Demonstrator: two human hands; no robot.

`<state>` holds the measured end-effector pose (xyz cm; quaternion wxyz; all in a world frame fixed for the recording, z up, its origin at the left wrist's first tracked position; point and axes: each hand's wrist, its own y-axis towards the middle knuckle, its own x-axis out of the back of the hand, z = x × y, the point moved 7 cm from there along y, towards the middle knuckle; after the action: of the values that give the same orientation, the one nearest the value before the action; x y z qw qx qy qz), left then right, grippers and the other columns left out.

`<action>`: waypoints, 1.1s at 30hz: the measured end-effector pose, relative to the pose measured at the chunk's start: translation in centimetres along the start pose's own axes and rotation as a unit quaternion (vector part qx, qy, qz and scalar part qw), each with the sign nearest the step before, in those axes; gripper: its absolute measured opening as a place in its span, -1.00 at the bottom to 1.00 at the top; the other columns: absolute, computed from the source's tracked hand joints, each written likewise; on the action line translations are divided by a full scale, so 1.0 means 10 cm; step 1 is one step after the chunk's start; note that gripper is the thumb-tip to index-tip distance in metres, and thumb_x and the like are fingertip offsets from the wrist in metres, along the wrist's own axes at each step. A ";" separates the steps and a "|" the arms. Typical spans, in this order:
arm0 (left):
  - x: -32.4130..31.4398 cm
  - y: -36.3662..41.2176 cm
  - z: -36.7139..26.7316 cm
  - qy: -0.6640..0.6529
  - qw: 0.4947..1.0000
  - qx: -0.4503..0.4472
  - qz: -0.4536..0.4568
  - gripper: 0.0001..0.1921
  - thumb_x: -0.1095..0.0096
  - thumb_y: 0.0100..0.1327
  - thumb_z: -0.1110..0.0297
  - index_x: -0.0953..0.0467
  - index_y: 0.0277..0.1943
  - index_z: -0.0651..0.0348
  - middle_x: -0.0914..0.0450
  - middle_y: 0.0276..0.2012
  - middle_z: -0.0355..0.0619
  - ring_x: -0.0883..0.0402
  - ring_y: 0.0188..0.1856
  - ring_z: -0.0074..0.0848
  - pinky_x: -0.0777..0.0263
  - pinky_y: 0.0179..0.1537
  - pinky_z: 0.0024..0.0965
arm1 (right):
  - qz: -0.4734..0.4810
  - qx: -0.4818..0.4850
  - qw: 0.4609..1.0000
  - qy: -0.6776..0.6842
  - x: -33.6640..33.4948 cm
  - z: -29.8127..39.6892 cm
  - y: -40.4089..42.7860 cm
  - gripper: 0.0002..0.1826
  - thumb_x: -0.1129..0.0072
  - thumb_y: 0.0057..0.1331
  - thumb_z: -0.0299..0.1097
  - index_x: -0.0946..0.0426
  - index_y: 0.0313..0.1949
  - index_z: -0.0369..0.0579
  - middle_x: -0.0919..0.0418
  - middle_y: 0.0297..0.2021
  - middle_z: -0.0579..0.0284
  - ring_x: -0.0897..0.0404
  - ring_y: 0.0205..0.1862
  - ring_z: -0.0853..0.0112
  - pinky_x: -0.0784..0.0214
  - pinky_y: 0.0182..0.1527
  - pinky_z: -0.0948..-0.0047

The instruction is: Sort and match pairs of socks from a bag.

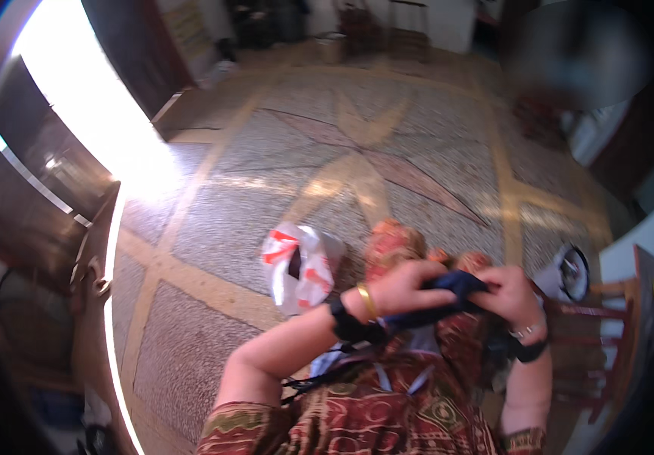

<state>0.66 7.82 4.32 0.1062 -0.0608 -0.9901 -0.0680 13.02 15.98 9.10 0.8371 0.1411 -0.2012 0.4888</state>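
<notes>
My left hand (404,290) grips one side of a dark navy cloth (455,290) above my lap. On the cloth's other side, my right hand (512,293) pinches it between thumb and fingers. The cloth is bunched between the two hands, and part of it hangs toward my left wrist. Its exact kind cannot be told. Beneath the hands lie my patterned red clothing and legs. A white plastic bag (298,264) with red marks stands on the floor to the left of my knees, its mouth gaping.
A wooden chair (617,341) is close on my right, with a round white object with a dark rim (572,272) beside it. Wooden doors (48,153) and a bright doorway (99,96) are on the left. Chairs (409,34) stand along the far wall.
</notes>
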 end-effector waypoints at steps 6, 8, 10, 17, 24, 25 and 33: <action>0.01 -0.05 -0.13 0.056 0.994 -0.078 -0.059 -0.44 -0.34 0.05 0.19 -0.29 0.05 0.28 -0.52 -0.20 0.06 -0.55 -0.11 -0.23 -0.39 -0.09 -0.32 | 0.001 -0.021 0.998 -0.066 -0.04 0.03 0.05 -0.87 -0.32 0.00 -0.55 -0.59 -0.41 -0.23 -0.35 -0.69 0.52 -0.19 -0.63 0.78 0.03 -0.62 0.68; 0.02 -0.03 -0.06 0.065 0.994 -0.035 -0.082 -0.52 -0.30 0.08 0.26 -0.32 0.01 0.26 -0.52 -0.24 0.06 -0.55 -0.12 -0.19 -0.39 -0.11 -0.32 | -0.029 -0.002 0.998 -0.054 -0.06 0.08 0.08 -0.87 -0.31 0.00 -0.56 -0.59 -0.40 -0.23 -0.35 -0.69 0.51 -0.19 -0.63 0.78 0.03 -0.62 0.68; 0.07 -0.06 -0.14 0.051 0.986 -0.092 -0.133 -0.69 -0.22 0.07 0.34 -0.38 -0.15 0.26 -0.51 -0.35 0.09 -0.54 -0.24 -0.09 -0.40 -0.23 -0.25 | -0.043 0.010 0.998 -0.050 -0.09 0.11 0.08 -0.86 -0.31 0.00 -0.57 -0.58 -0.40 -0.24 -0.36 -0.67 0.50 -0.21 -0.61 0.78 0.01 -0.61 0.68; 0.10 -0.12 -0.29 0.115 0.974 -0.123 -0.152 -0.73 -0.17 0.14 0.41 -0.39 -0.09 0.22 -0.53 -0.26 0.05 -0.55 -0.14 -0.16 -0.40 -0.13 -0.30 | -0.030 -0.031 0.998 0.035 -0.10 0.09 0.03 -0.81 -0.33 -0.04 -0.59 -0.57 -0.38 -0.25 -0.48 -0.55 0.39 -0.36 -0.51 0.72 -0.22 -0.48 0.66; 0.12 -0.11 -0.16 0.065 0.990 -0.048 -0.115 -0.68 -0.25 0.12 0.27 -0.45 -0.11 0.23 -0.58 -0.35 0.02 -0.60 -0.27 -0.22 -0.43 -0.22 -0.29 | -0.015 0.048 0.998 -0.044 -0.09 0.01 0.07 -0.77 -0.33 -0.05 -0.58 -0.55 -0.34 -0.23 -0.52 -0.54 0.26 -0.46 -0.50 0.58 -0.31 -0.43 0.55; 0.14 -0.10 -0.06 0.081 0.992 -0.009 -0.098 -0.67 -0.26 0.12 0.24 -0.48 -0.11 0.23 -0.59 -0.37 0.00 -0.61 -0.31 -0.29 -0.44 -0.23 -0.32 | -0.032 0.084 0.994 -0.063 -0.08 0.02 0.09 -0.78 -0.33 -0.05 -0.56 -0.55 -0.36 -0.21 -0.53 -0.55 0.19 -0.50 -0.51 0.50 -0.32 -0.44 0.51; 0.06 -0.05 0.42 -0.073 0.980 0.169 -0.074 -0.69 -0.16 0.26 0.24 -0.51 -0.09 0.33 -0.59 -0.36 -0.25 -0.52 -0.33 -0.69 -0.44 -0.26 -0.55 | -0.127 0.082 0.966 -0.208 0.03 -0.04 0.11 -0.78 -0.30 0.01 -0.30 -0.46 -0.43 -0.08 -0.53 -0.64 0.13 -0.55 -0.56 0.18 -0.36 -0.48 0.33</action>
<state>-0.83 8.03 0.27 0.0372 0.0272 -0.9942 0.0976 12.31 16.90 8.90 0.8175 0.3328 -0.3105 0.3528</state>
